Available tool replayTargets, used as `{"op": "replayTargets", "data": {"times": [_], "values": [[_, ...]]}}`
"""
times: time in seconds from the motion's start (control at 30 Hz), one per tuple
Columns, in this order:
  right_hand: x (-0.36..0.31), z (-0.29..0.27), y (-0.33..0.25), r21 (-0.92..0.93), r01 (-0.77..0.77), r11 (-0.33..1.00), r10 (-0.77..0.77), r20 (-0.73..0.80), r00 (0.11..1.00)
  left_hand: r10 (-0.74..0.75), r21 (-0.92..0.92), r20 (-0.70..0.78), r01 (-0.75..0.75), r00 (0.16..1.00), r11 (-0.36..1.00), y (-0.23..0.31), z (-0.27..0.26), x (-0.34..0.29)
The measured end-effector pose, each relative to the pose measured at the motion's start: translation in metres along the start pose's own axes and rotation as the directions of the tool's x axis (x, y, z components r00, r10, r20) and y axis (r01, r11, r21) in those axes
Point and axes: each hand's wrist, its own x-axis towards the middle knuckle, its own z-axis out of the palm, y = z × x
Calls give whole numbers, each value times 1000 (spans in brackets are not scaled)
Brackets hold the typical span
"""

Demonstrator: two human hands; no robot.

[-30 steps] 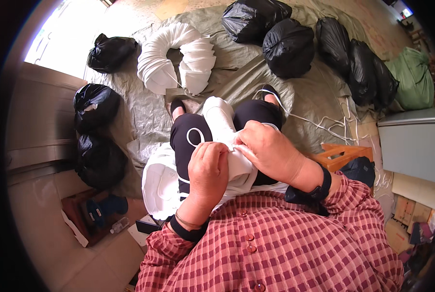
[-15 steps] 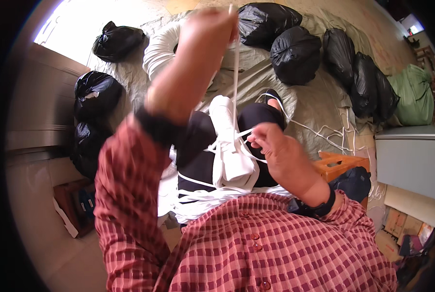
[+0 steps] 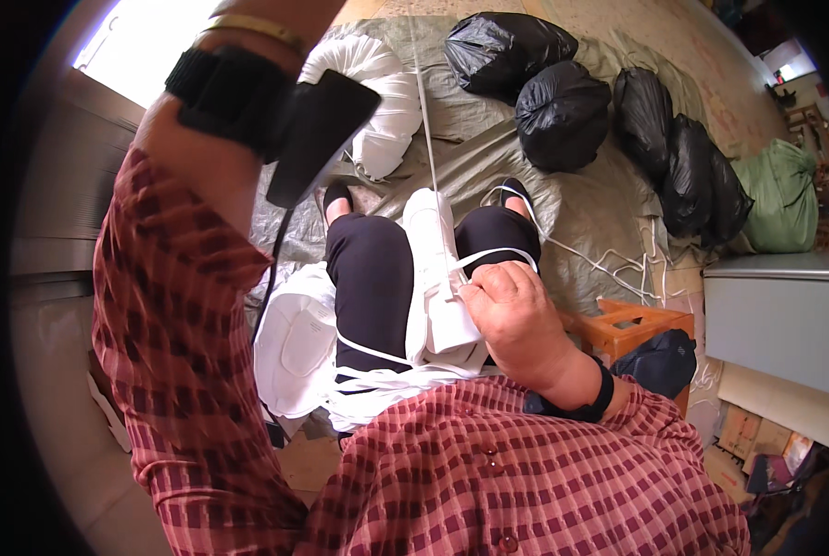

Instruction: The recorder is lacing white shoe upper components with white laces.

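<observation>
Left arm raised, right hand (image 3: 512,310) clenched

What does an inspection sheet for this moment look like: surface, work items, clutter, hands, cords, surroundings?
Surface: grey-green tarp spread over the floor; the person's lap serves as the work spot.
Work items: white bundle resting between the knees, tied with white strap that runs taut upward out of view.
Clutter: black bags along the tarp; curved white stack; another white pile by the left leg.
Hands: right hand presses on the bundle at the knot; left hand is out of view above the picture, only its raised forearm shows.
Cords: loose white cord lying on the tarp.
Surroundings: orange stool, green sack, grey cabinet.
</observation>
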Motion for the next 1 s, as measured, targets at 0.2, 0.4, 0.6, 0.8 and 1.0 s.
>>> {"op": "replayTargets", "data": {"times": [0.2, 0.4, 0.6, 0.8, 1.0], "values": [[0, 15, 3, 164, -50, 985, 60, -55, 997, 20, -6, 122, -20, 992, 1000, 1, -43, 13], [-5, 21, 7, 310, -84, 947, 118, -93, 989, -2, 111, -31, 5, 1000, 994, -1, -42, 0], [0, 24, 2, 469, -234, 852, 296, -62, 953, -15, 43, 172, 8, 985, 999, -9, -80, 17], [0, 19, -1, 309, -211, 927, 247, -84, 965, -8, 108, 42, 4, 999, 994, -14, -56, -2], [-20, 5, -10, 100, 40, 994, -44, 35, 998, -58, 184, 103, 38, 993, 982, -16, -85, 1]]}}
